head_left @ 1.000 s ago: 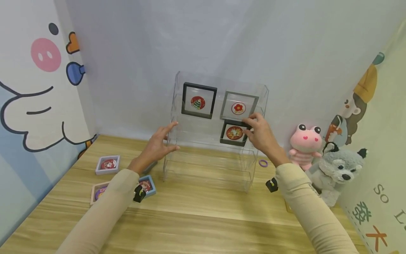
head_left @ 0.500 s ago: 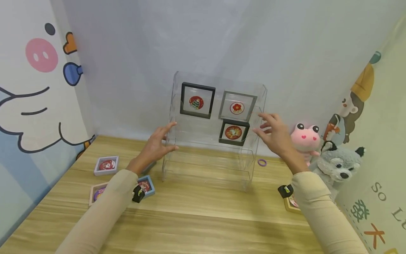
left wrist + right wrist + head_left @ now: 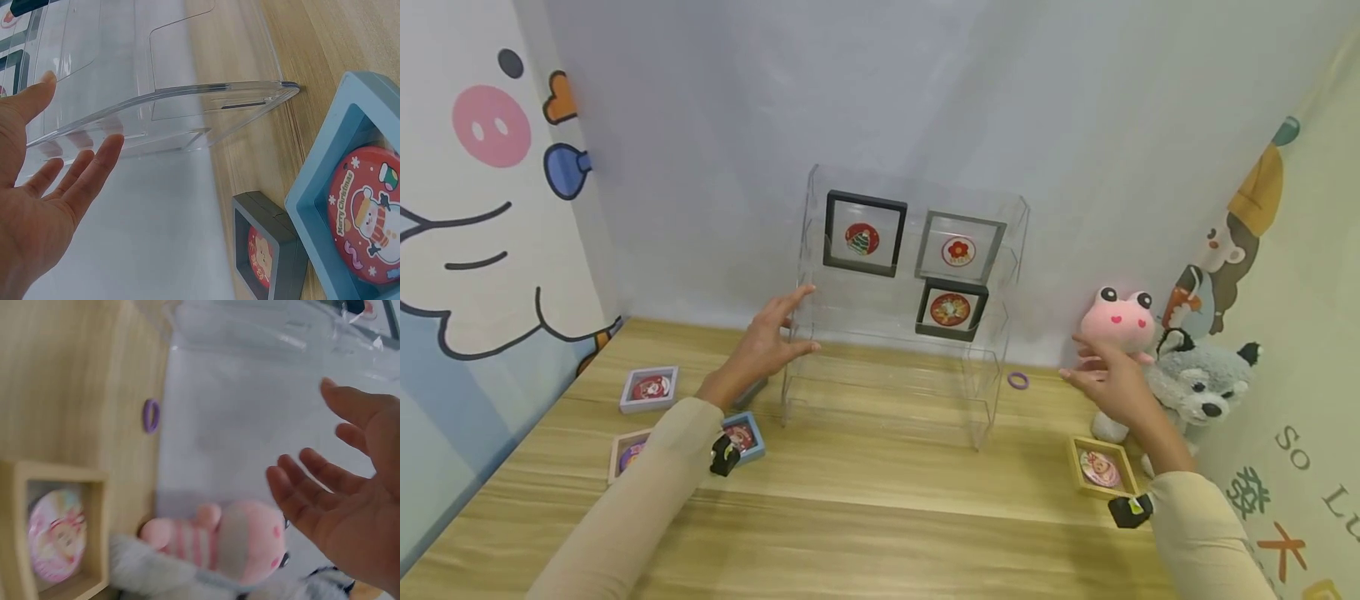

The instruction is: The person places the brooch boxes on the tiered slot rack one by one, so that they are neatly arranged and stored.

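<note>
A clear acrylic tiered rack (image 3: 880, 421) stands on the wooden table. On its top tier are a black frame with a tree badge (image 3: 862, 239) and a grey frame with a flower badge (image 3: 958, 250). A smaller black frame with a red and orange badge (image 3: 951, 309) sits one tier below, at the right. My left hand (image 3: 765, 342) is at the rack's left side panel, thumb and fingers spread around its edge. My right hand (image 3: 1112, 383) hangs in the air, holding nothing, above a yellow frame (image 3: 1102, 467) and in front of a pink plush toy (image 3: 1117, 321).
Left of the rack lie a lilac frame (image 3: 649, 389), a beige frame (image 3: 625, 454) partly behind the sleeve, a blue frame (image 3: 743, 437) and a dark grey frame (image 3: 269, 244). A purple ring (image 3: 1018, 381) and a grey plush dog (image 3: 1202, 387) are at the right.
My right hand has let go of the small black frame, leaving it on the rack, and has moved right and down toward the plush toys. The left hand stays at the rack's side.
</note>
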The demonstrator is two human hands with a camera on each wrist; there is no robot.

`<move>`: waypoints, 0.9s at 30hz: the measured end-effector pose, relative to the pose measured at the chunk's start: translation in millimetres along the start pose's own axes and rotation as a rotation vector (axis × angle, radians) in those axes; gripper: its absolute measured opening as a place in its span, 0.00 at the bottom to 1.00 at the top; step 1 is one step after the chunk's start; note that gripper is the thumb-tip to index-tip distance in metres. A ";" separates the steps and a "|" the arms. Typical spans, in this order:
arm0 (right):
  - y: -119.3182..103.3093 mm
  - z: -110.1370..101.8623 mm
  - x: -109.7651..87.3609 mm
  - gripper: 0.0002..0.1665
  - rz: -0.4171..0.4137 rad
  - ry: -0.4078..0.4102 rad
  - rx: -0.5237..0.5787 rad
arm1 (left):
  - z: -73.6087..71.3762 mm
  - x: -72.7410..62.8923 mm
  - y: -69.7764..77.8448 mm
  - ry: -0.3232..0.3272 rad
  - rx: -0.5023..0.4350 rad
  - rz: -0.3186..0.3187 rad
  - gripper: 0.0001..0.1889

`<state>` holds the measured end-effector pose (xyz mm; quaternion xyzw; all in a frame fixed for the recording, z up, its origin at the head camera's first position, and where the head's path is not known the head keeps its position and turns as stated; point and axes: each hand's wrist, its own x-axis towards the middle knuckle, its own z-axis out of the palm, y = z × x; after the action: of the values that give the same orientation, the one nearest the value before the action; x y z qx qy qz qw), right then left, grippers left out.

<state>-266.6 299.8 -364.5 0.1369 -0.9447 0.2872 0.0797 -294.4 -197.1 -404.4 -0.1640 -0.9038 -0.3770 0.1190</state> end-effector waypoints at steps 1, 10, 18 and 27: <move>5.9 0.2 -5.1 0.37 0.019 -0.043 -0.005 | -0.3 0.4 0.3 0.000 -0.001 0.000 0.46; 55.3 5.1 -50.9 0.46 0.076 -0.231 -0.032 | -0.6 0.9 1.7 -0.003 -0.010 -0.009 0.46; 77.0 10.2 -69.5 0.42 0.093 -0.264 -0.082 | -1.6 -0.4 0.9 0.002 -0.004 -0.011 0.46; 85.9 15.4 -77.5 0.49 0.140 -0.352 -0.067 | -0.9 0.4 1.2 -0.007 -0.006 -0.016 0.45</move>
<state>-220.2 376.1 -439.7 0.1162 -0.9603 0.2321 -0.1026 -294.3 -196.9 -402.9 -0.1584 -0.9044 -0.3800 0.1122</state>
